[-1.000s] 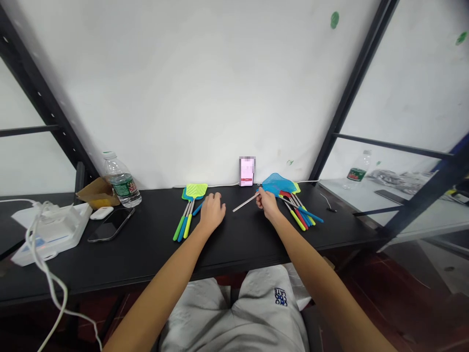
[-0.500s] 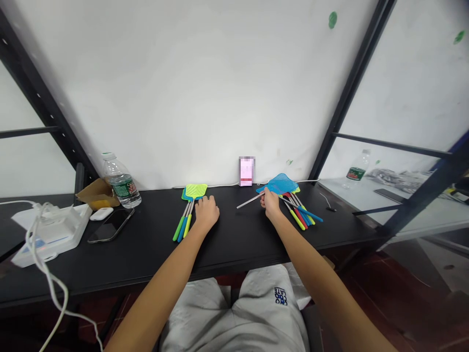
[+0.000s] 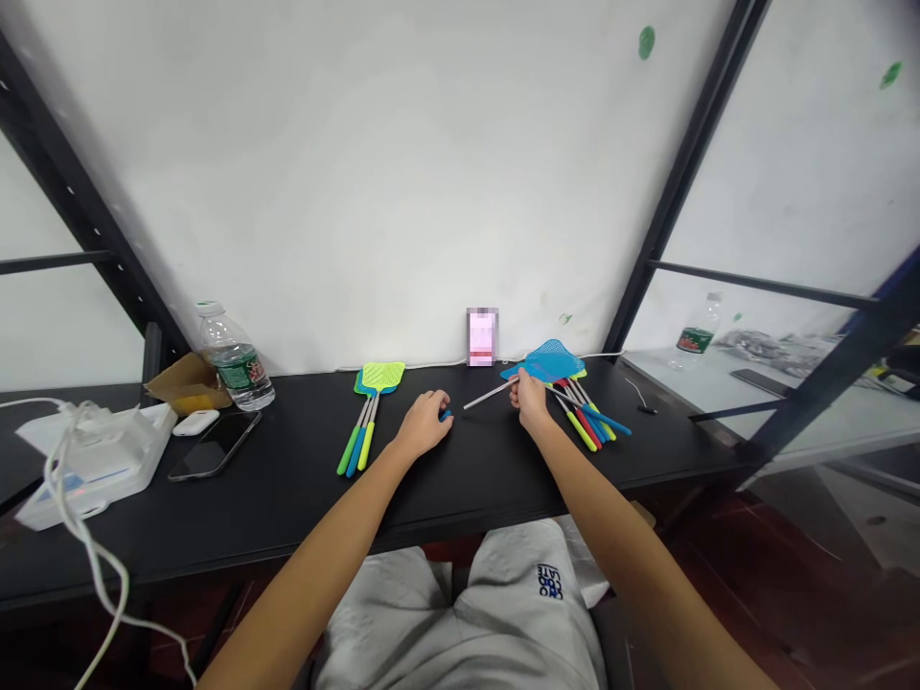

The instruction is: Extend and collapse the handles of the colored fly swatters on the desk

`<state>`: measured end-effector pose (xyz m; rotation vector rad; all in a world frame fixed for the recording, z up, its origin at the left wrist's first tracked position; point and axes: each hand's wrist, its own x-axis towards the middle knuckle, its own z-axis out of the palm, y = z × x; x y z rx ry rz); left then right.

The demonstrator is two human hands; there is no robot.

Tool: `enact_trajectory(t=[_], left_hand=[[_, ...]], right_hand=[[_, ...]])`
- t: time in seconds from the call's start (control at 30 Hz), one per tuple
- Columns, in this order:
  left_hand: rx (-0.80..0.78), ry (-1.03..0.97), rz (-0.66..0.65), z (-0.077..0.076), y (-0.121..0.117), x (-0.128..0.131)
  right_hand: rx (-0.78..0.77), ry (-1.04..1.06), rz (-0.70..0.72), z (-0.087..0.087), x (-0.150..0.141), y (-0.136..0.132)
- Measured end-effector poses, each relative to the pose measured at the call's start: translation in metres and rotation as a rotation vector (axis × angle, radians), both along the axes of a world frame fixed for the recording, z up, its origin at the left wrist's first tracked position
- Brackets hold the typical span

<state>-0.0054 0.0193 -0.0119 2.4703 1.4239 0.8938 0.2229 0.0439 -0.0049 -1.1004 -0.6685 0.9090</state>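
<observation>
My right hand (image 3: 530, 398) is closed around a blue fly swatter, whose bare metal rod (image 3: 485, 395) sticks out to the left. Blue mesh swatter heads (image 3: 552, 359) lie at and behind that hand. To the left, my left hand (image 3: 425, 424) curls over the table with a small blue handle grip (image 3: 446, 415) in its fingers, mostly hidden. The rod's end and the blue grip are apart. Just right of my right hand lie several swatters (image 3: 590, 422) with yellow, red and blue handles. Beyond my left hand are stacked swatters (image 3: 368, 422) with green, blue and yellow handles.
On the black table (image 3: 287, 508) at left are a water bottle (image 3: 241, 364), a cardboard box (image 3: 191, 385), a white case (image 3: 195, 424), a dark phone (image 3: 216, 446) and a white power strip (image 3: 107, 470) with cables. A lit phone (image 3: 482, 337) leans against the wall.
My left hand has moved right, away from the stacked swatters and toward the metal rod. A blue grip now shows at its fingers. My right hand has barely moved.
</observation>
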Motion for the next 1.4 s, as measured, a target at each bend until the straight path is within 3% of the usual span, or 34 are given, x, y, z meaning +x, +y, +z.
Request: enact_trajectory(t=[0.27,0.8,1.03,1.27,1.4], left_hand=[[-0.029,-0.008,-0.072,0.0,0.0,0.002],[0.007,-0.226,-0.172,0.001,-0.004,0.007],[-0.185,-0.457,-0.169,0.001,-0.007,0.015],[-0.167,-0.316,-0.132,0.006,-0.014,0.02],[-0.179,-0.312,-0.142,0.006,-0.014,0.02]], right_hand=[[0.003,-0.044,0.039,0.001,-0.005,-0.003],[0.018,-0.028,0.171,0.008,-0.007,-0.011],[0.137,-0.073,0.215,0.011,-0.012,-0.014],[0.268,-0.335,0.315,0.007,-0.034,-0.024],[0.264,-0.352,0.372,0.006,-0.041,-0.026]])
